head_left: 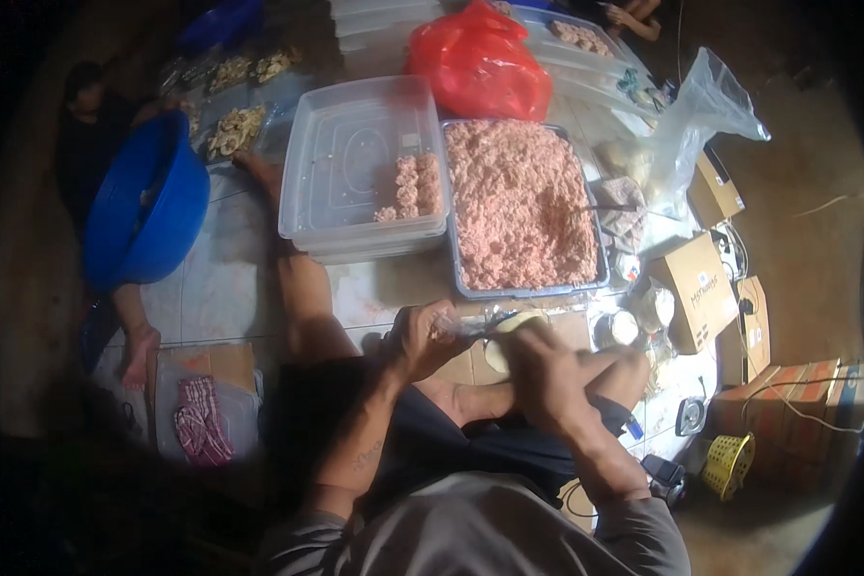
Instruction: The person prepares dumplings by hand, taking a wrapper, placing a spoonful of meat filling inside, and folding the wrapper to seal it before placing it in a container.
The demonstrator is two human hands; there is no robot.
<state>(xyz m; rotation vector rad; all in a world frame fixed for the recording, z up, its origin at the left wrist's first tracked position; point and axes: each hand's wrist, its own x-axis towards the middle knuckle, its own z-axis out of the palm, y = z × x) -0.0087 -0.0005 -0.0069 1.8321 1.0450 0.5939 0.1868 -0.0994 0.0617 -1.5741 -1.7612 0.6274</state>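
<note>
a pale round thing (516, 322) is between the left hand (424, 341) and the blurry right hand (545, 374), nearer the right. i cannot tell if either hand is open or gripping it.

Near cardboard box (682, 293): marked with one word (709, 288) in dark capitals along the side, plus small dark symbols (698, 339) beneath
Farther box (715, 195): marked near a corner, too small to read
Left forearm (352, 468): inked with short dark lettering (367, 457), not clearly legible
</note>
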